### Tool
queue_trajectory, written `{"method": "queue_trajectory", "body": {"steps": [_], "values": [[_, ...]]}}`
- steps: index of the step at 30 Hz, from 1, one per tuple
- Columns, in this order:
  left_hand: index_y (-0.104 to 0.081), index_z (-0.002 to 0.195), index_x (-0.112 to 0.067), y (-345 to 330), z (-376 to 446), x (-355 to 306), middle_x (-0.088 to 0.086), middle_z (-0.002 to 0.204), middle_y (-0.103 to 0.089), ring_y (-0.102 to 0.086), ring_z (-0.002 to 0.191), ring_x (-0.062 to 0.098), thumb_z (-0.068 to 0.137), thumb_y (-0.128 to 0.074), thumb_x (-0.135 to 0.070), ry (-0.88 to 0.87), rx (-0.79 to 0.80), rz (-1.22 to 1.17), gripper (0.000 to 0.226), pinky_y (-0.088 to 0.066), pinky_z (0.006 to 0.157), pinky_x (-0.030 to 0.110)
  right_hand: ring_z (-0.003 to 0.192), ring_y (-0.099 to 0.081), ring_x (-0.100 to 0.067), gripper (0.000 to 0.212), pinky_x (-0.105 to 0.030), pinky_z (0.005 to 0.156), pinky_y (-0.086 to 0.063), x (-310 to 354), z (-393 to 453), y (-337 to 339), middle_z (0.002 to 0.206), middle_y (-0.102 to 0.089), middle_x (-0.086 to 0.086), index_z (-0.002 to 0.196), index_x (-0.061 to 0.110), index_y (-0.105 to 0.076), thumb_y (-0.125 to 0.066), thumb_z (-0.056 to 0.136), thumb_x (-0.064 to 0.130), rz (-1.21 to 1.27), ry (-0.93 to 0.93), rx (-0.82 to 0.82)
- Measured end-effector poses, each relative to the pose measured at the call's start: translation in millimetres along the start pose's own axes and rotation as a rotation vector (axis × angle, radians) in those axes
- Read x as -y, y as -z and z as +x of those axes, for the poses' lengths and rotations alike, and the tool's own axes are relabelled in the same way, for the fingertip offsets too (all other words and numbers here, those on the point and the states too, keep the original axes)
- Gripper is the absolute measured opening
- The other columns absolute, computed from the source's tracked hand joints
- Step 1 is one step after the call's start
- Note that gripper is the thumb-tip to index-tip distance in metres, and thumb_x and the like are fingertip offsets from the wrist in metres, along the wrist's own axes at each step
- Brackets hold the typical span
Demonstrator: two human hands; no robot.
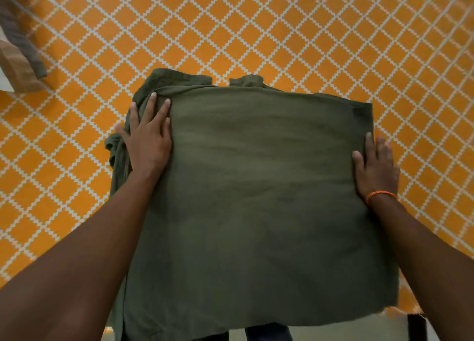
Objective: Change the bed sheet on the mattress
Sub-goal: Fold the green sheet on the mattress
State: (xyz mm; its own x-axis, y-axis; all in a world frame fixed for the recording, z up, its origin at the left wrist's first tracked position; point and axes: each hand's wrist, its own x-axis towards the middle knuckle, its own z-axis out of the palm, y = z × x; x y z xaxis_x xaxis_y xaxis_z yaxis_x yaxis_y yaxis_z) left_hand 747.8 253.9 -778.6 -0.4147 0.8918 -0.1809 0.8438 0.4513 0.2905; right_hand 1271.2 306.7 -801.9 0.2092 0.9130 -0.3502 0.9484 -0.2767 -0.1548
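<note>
While you look down from the head view, the folded green sheet [256, 186] lies flat on the bed, on top of the orange sheet [282, 32] with its white diamond grid. Your left hand [147, 140] rests on the green sheet's far left part, fingers [151, 104] straight and spread, pressing down just beside the loose bunched layers that stick out on that side. Your right hand [375, 166] lies along the green sheet's right edge, fingers relaxed and flat, gripping nothing; an orange band [381, 194] circles that wrist. Beyond the green sheet, at the far left corner of the view, sits a brown-and-grey bundle [20, 58], likely a pillow or other bedding.

You look to be smoothing the fold, so the orange sheet is probably the one already laid. Next, tuck in the stray left layers, then either fold once more or lift the green sheet away with both hands under it.
</note>
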Motion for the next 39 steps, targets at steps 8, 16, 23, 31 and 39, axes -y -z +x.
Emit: {"method": "queue_trajectory", "body": {"steps": [8, 16, 23, 31, 39], "values": [[-0.041, 0.160, -0.031, -9, -160, -86, -0.008, 0.170, -0.032, -0.021, 0.160, 0.023, 0.105, -0.045, -0.037, -0.178, 0.043, -0.125, 0.056, -0.013, 0.127, 0.063, 0.155, -0.026, -0.013, 0.055, -0.073, 0.117, -0.010, 107, -153, -1, 0.167, -0.031, 0.008, 0.156, 0.036, -0.039, -0.048, 0.103, 0.050, 0.042, 0.229, -0.155], [-0.008, 0.166, -0.046, -40, -219, -49, -0.017, 0.175, -0.003, -0.001, 0.163, 0.015, 0.108, -0.038, -0.054, -0.299, 0.158, 0.130, 0.066, -0.010, 0.130, 0.054, 0.160, -0.008, -0.013, 0.064, -0.057, 0.126, -0.012, 59, -194, -44, 0.173, -0.012, 0.010, 0.164, 0.039, -0.017, -0.040, 0.105, 0.051, -0.105, 0.383, -0.080], [-0.019, 0.167, -0.037, 8, -232, 44, -0.008, 0.176, -0.013, -0.006, 0.163, 0.021, 0.110, -0.030, -0.050, -0.124, 0.124, 0.179, 0.059, -0.006, 0.130, 0.053, 0.157, -0.020, -0.029, 0.068, -0.073, 0.113, -0.026, -48, -214, -24, 0.172, -0.019, 0.003, 0.162, 0.039, -0.017, -0.012, 0.101, 0.069, -0.020, -0.153, -0.028], [-0.048, 0.154, -0.020, -4, -348, -56, -0.001, 0.168, -0.036, -0.029, 0.157, 0.023, 0.109, -0.045, -0.028, -0.294, 0.037, 0.052, 0.046, -0.022, 0.127, 0.053, 0.156, -0.025, -0.019, 0.053, -0.073, 0.119, -0.006, 117, -330, -53, 0.168, -0.031, 0.003, 0.157, 0.027, -0.040, -0.037, 0.106, 0.042, -0.092, 0.416, -0.128], [-0.016, 0.167, -0.040, -25, -378, 35, -0.010, 0.176, -0.007, 0.000, 0.163, 0.022, 0.108, -0.040, -0.051, -0.135, -0.057, 0.149, 0.064, -0.018, 0.129, 0.051, 0.160, -0.002, -0.017, 0.065, -0.054, 0.127, -0.010, 48, -339, -95, 0.173, -0.006, 0.009, 0.164, 0.039, -0.012, -0.039, 0.106, 0.052, -0.149, 0.587, -0.136]]}}
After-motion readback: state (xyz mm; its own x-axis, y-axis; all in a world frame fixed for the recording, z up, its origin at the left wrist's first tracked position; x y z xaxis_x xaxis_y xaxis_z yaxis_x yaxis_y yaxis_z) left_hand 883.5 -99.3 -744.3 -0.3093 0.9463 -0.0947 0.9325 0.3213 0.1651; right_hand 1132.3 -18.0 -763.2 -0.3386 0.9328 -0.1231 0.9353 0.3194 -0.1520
